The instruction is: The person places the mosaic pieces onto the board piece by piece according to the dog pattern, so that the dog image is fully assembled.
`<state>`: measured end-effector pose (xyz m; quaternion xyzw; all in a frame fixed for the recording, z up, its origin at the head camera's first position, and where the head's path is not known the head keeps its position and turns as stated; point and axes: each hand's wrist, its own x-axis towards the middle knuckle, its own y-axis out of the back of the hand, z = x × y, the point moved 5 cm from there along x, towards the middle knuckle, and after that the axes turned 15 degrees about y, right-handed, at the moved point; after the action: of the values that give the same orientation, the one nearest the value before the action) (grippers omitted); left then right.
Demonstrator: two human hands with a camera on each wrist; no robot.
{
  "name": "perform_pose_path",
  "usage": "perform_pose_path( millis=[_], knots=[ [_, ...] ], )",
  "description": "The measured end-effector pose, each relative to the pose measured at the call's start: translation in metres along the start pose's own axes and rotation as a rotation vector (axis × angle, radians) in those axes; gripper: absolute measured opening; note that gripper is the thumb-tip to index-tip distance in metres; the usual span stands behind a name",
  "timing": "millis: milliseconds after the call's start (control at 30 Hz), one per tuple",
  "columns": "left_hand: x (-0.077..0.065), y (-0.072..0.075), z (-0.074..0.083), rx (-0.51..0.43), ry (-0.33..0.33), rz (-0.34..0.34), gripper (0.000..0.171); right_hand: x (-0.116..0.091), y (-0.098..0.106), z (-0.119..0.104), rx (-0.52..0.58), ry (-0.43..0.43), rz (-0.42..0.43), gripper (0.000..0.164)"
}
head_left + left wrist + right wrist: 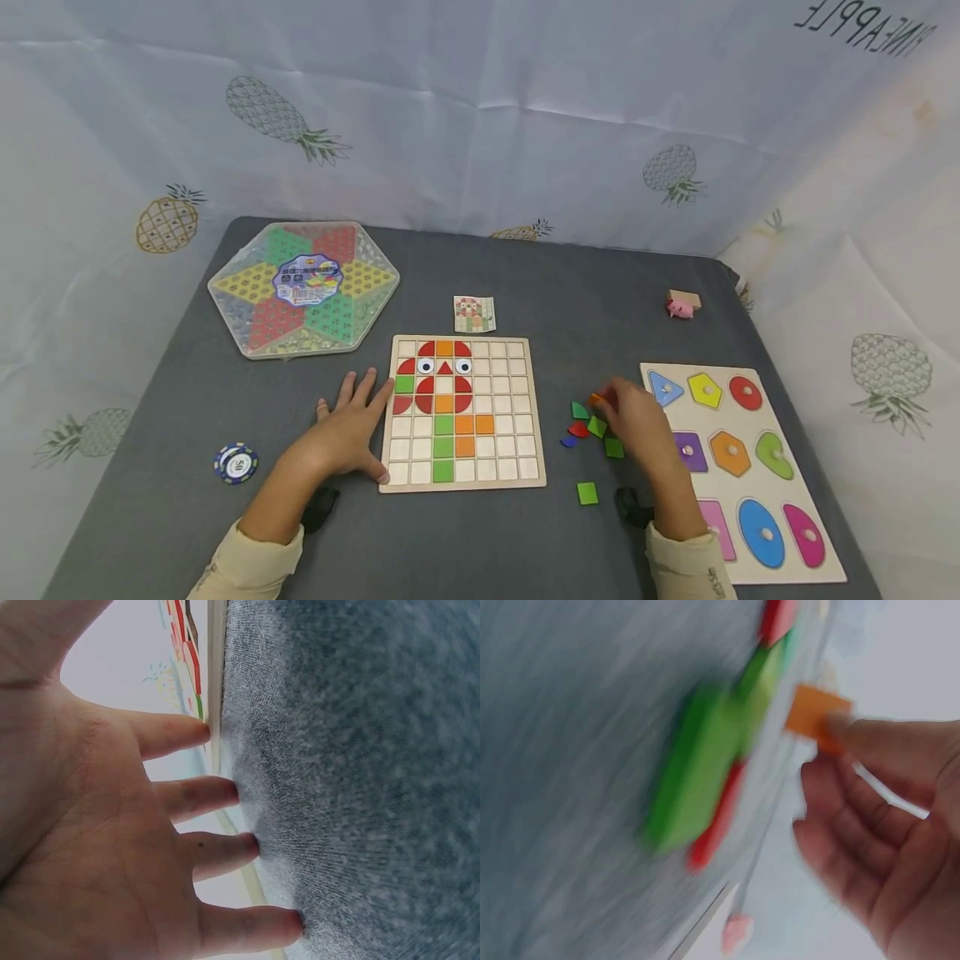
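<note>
My right hand (636,421) pinches an orange square tile (810,712) between thumb and finger, above a small pile of loose pieces. That pile holds green tiles (614,448), a red piece (578,429) and a blue piece (568,442). With fingers spread, my left hand (341,433) rests at the left edge of a wooden grid board (537,467), its fingertips on the grey cloth in the left wrist view. Red, orange and green pieces and two eye pieces form a figure on the board's left and middle columns. A single green square (587,493) lies nearer me.
A small picture card (474,314) lies behind the board. At the back left is a hexagonal game box (303,290); a poker chip (236,462) sits at the left. A shape puzzle board (750,575) lies under my right forearm's side, with a pink pig figure (680,309) behind it.
</note>
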<state>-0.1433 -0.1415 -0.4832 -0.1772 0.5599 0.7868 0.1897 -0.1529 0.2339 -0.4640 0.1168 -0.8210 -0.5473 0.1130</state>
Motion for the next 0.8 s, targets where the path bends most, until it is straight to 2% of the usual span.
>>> perform_pose_path(
  millis=[67, 133, 267, 400, 567, 800],
  knots=[
    [0.0, 0.0, 0.0, 0.002, -0.001, -0.001, 0.128, 0.003, -0.001, -0.016, 0.032, 0.055, 0.041, 0.011],
    [0.0, -0.001, 0.0, 0.0, 0.0, -0.004, 0.128, 0.006, -0.006, -0.038, 0.072, 0.136, 0.037, 0.011],
    [0.001, 0.0, 0.0, 0.001, -0.002, -0.008, 0.128, 0.012, -0.023, -0.085, 0.153, 0.31, -0.078, 0.011],
    [0.003, 0.004, 0.0, 0.0, -0.013, 0.002, 0.128, 0.019, -0.04, -0.117, 0.188, 0.425, -0.187, 0.011],
    [0.004, 0.007, 0.002, -0.004, -0.024, 0.008, 0.127, 0.026, -0.051, -0.133, 0.13, 0.491, -0.201, 0.01],
    [0.002, 0.003, 0.0, 0.003, 0.0, -0.026, 0.128, 0.023, -0.058, -0.135, 0.092, 0.49, -0.198, 0.01]
  ],
)
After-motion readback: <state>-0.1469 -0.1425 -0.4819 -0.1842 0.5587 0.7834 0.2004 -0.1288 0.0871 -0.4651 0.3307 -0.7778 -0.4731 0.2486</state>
